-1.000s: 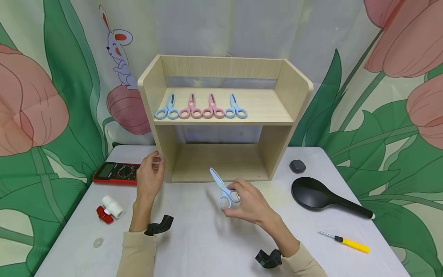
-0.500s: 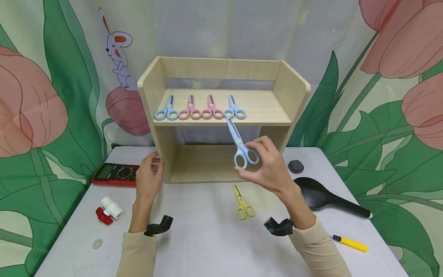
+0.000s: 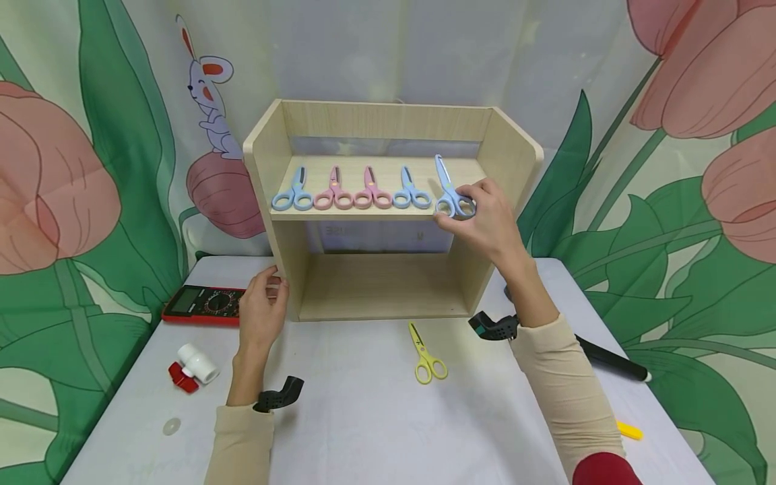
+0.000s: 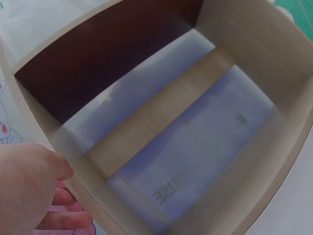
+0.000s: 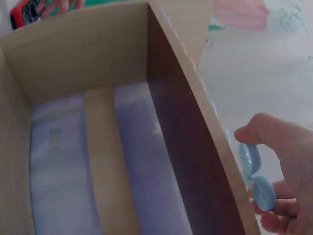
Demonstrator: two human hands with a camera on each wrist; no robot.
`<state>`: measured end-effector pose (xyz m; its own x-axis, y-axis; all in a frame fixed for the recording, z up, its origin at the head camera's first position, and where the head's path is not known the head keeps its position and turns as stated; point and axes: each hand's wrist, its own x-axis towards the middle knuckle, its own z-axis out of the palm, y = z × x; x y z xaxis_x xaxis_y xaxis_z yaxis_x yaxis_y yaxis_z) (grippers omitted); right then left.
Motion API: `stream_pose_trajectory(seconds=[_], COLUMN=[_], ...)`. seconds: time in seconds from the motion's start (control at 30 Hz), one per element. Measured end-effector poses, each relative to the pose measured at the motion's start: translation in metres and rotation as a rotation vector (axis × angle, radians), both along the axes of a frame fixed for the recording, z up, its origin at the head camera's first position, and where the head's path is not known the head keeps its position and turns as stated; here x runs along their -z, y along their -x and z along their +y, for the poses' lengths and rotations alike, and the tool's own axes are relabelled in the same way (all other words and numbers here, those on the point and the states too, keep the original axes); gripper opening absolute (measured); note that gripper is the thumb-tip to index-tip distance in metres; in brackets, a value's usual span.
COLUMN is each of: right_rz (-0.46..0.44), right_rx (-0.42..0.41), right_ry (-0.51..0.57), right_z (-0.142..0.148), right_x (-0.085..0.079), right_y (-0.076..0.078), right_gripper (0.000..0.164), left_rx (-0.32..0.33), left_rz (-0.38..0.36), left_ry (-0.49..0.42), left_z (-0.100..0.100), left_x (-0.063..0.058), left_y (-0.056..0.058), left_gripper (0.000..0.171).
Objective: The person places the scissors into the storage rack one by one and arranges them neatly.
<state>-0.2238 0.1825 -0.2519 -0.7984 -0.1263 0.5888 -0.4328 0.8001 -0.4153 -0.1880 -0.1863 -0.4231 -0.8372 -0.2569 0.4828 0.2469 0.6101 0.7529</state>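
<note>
My right hand (image 3: 488, 219) pinches a pair of light blue scissors (image 3: 444, 176) by the handle loops, blades pointing away, over the right part of the upper shelf. In the right wrist view, the blue loops (image 5: 264, 193) show between thumb and fingers at the shelf's front edge. Left of them lies a row: blue scissors (image 3: 293, 190), two pink scissors (image 3: 333, 188) (image 3: 372, 188) and more blue scissors (image 3: 411, 188). My left hand (image 3: 263, 306) rests against the left side panel of the wooden shelf unit (image 3: 388, 121), thumb and fingertips at its front edge (image 4: 80, 196).
Yellow scissors (image 3: 426, 357) lie on the table in front. A red multimeter (image 3: 206, 306), a white valve with a red handle (image 3: 197, 364) and a small disc (image 3: 172, 426) are on the left. A black spoon (image 3: 612, 360) and a yellow-handled screwdriver (image 3: 629, 430) are partly hidden behind the right arm.
My right hand has carried the blue scissors up from the table's front to the upper shelf's right part. The yellow scissors have come into view on the table. My left hand stays put.
</note>
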Motion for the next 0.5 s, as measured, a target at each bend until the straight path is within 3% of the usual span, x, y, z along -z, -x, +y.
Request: stream_pose_trajectory(seconds=[0.23, 0.5], right_rz=[-0.227, -0.312], right_rx=[-0.001, -0.009], right_ry=[-0.014, -0.05], right_z=[0.003, 0.005], right_x=[-0.01, -0.02], right_y=[0.018, 0.025], right_gripper=[0.063, 0.068], left_rx=[-0.004, -0.005], left_rz=[0.003, -0.005], left_ry=[0.006, 0.007], left_z=[-0.001, -0.002], left_x=[-0.001, 0.0], left_y=[0.0, 0.001], left_gripper=[0.039, 0.037])
